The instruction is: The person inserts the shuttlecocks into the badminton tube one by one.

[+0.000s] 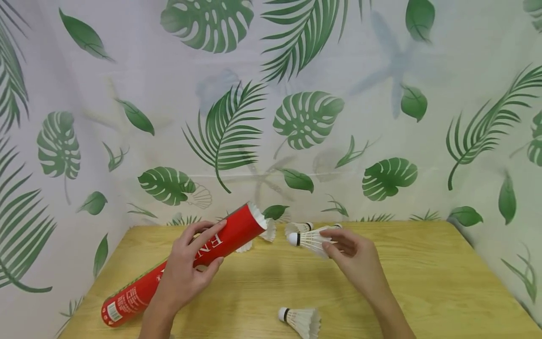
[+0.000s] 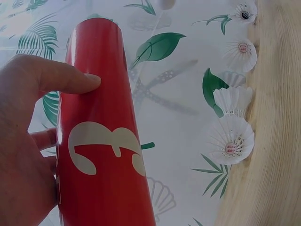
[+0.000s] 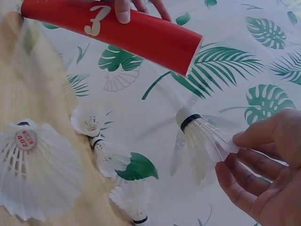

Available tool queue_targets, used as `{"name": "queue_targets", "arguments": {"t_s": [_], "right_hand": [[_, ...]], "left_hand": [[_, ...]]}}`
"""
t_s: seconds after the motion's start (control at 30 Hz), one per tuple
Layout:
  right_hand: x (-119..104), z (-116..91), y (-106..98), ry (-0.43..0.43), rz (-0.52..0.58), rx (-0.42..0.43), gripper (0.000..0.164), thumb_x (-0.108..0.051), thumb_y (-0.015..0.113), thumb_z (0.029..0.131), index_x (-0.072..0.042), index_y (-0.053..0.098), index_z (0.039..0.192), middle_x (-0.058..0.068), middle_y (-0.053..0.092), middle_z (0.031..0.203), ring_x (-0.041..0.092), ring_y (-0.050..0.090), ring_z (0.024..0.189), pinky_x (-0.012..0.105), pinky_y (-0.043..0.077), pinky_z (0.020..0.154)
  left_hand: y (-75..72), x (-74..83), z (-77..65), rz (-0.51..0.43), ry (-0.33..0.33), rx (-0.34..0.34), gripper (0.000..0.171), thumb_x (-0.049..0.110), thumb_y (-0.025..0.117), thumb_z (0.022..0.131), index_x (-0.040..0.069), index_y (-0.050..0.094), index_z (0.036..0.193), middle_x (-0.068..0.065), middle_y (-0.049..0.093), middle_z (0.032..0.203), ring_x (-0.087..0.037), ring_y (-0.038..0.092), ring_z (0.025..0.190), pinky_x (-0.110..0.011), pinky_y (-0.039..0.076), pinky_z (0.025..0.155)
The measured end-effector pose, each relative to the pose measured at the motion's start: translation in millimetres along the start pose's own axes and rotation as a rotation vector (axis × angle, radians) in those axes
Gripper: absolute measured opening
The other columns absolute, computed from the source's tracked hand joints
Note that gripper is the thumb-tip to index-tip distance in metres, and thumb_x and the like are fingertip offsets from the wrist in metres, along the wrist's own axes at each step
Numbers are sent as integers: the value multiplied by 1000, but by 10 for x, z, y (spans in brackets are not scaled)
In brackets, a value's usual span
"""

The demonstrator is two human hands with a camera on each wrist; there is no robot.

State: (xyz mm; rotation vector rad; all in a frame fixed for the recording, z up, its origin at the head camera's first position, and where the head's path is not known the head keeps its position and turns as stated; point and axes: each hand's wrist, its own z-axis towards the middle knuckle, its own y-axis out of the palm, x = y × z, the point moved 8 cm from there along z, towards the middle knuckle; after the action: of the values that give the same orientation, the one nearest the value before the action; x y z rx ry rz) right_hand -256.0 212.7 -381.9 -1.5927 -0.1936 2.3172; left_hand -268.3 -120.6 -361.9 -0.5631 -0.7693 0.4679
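My left hand [image 1: 190,263] grips a long red shuttlecock tube [image 1: 239,235], thumb on one side and fingers over the other. The tube slants, its mouth raised toward the right and its lower end at the table's left. White scalloped feather edges [image 1: 258,216] show at the mouth. In my right hand [image 1: 355,259], thumb and fingers pinch a white shuttlecock [image 1: 311,241] by its feather skirt. Its cork [image 3: 184,114], with a black band beside it, points toward the tube side, apart from the mouth. In the left wrist view my thumb [image 2: 77,82] lies across the red tube.
One shuttlecock [image 1: 301,321] lies on its side near the front of the wooden table [image 1: 402,282]. Several more, among them a shuttlecock [image 3: 110,157], stand or lie along the back edge. A leaf-patterned cloth [image 1: 313,61] hangs behind the table.
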Motion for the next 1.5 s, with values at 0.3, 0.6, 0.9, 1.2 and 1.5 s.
{"name": "queue_targets", "arguments": {"t_s": [0.3, 0.6, 0.9, 1.2, 1.5], "right_hand": [[-162, -1, -186, -51, -30, 132, 19, 1, 72, 93, -1, 75, 112, 14, 73, 114, 10, 70, 96, 18, 56, 80], [-265, -47, -335, -118, 47, 308, 23, 9, 74, 88, -1, 76, 109, 9, 76, 102, 6, 72, 92, 19, 57, 80], [-375, -86, -400, -187, 77, 399, 20, 11, 74, 88, 4, 76, 106, 4, 77, 99, 7, 73, 89, 19, 57, 81], [-382, -126, -336, -222, 105, 406, 22, 14, 73, 86, 8, 75, 107, 5, 77, 101, 8, 74, 91, 19, 56, 84], [-432, -117, -169, -275, 180, 354, 23, 19, 69, 86, 13, 72, 108, 5, 77, 103, 11, 74, 95, 24, 56, 87]], "left_hand": [[4, 17, -18, -21, 25, 4, 76, 4, 84, 81, 32, 58, 146, 1, 52, 139, -26, 51, 123, -27, 59, 70], [63, 70, -15, -32, 24, -37, 74, 7, 84, 82, 31, 57, 147, -1, 52, 139, -26, 51, 124, -32, 61, 74], [135, 157, 13, -53, 22, -69, 76, 10, 85, 82, 34, 56, 148, 1, 52, 141, -23, 49, 126, -35, 61, 79], [195, 193, -31, -67, 4, -84, 79, 6, 84, 81, 39, 55, 147, 6, 50, 141, -22, 48, 126, -32, 60, 76], [240, 231, 3, -74, 46, -93, 73, 12, 82, 84, 34, 56, 148, 1, 51, 143, -23, 48, 127, -36, 60, 79]]}}
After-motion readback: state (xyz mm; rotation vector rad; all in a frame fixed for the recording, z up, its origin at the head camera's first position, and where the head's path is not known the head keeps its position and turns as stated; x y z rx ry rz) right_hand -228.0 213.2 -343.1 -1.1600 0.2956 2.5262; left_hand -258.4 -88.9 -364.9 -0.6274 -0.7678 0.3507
